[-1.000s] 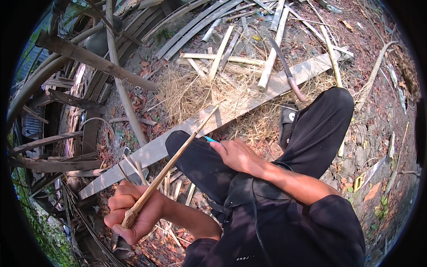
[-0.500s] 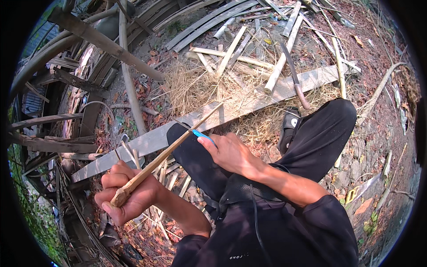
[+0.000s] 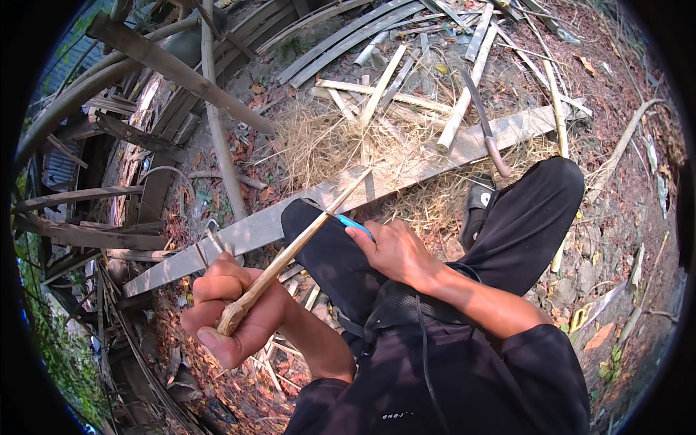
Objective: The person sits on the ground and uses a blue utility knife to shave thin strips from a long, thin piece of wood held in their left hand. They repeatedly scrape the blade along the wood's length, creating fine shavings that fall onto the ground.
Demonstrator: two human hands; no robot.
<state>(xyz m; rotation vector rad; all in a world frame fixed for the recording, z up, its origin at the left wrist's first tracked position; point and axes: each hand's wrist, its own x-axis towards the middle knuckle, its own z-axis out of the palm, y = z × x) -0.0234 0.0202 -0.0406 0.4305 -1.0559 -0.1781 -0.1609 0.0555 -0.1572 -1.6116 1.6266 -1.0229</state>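
Observation:
My left hand (image 3: 270, 310) is wrapped round the thick, rough-cut end of a long tapering wooden stick (image 3: 291, 251). The stick slants up and away to the right, its thin tip over the plank. In my right hand (image 3: 399, 251) is a small knife with a blue handle (image 3: 355, 225), most of which the fingers cover. Its blade meets the stick along the thinner half, above my bent left knee. The thumb lies along the blue handle.
A long grey plank (image 3: 250, 236) crosses in front of me, with pale shavings (image 3: 308, 148) heaped on and behind it. A machete (image 3: 482, 119) rests on the plank at right. A yellow-handled saw (image 3: 580, 317) lies at far right. Wooden poles (image 3: 174, 69) stand at left.
My left hand has moved to the right, toward my body, and the stick is now steeper. My right hand and the knife are slightly further right; the whole view has also shifted a little.

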